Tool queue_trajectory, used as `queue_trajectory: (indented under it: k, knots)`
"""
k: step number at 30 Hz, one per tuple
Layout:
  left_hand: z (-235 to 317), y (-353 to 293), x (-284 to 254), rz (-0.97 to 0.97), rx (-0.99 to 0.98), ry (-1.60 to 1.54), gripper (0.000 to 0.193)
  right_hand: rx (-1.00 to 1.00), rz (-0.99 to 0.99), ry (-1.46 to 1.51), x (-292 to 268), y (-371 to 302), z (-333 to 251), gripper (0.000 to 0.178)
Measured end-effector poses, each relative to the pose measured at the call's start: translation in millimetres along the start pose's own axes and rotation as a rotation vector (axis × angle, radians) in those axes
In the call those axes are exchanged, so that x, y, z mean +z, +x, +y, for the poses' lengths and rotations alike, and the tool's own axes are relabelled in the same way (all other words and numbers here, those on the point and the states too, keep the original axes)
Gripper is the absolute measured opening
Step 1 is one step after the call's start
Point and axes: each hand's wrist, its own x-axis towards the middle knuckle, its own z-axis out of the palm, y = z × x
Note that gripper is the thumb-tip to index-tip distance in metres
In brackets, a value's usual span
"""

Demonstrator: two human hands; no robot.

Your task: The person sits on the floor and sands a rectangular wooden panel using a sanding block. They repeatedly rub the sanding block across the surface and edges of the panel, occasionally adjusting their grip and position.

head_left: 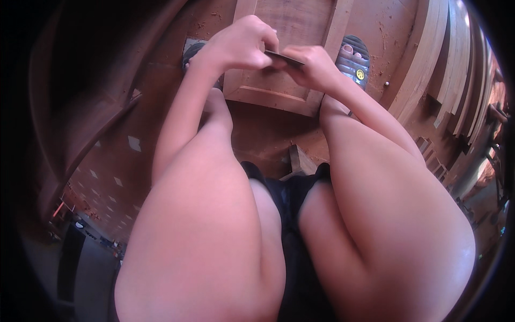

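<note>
My left hand [238,45] and my right hand [314,65] come together above a framed wooden panel [273,97] that lies between my feet. Between them is a thin, flat, dark piece [289,58], seen nearly edge-on; its exact kind does not show. The left fingers are curled at its left end. My right fingers, slightly blurred, close around the other end. Both hands appear raised off the panel, which has a reddish recessed middle and lighter edge strips.
Long wooden boards [450,64] are stacked on the right. A small wood offcut [301,161] lies on the reddish floor between my legs. Shavings [203,26] are scattered near the panel. My sandalled right foot [351,61] stands beside its right edge. A dark curved form [96,80] fills the left.
</note>
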Motion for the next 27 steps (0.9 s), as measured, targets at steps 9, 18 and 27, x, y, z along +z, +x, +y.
queue_trajectory:
  k: [9, 18, 27]
  knots:
    - [-17.3, 12.7, 0.7, 0.528, 0.251, 0.041, 0.03, 0.011, 0.391, -0.48, -49.8, 58.5, 14.8, 0.019]
    - [-14.2, -10.0, 8.8, 0.329, 0.187, 0.056, 0.025, -0.024, 0.267, -0.526, 4.7, 21.4, 6.7, 0.034]
    - [8.8, 2.1, 3.4, 0.18, 0.003, -0.31, 0.008, 0.125, -0.087, -0.046, -29.2, 9.9, 3.8, 0.014]
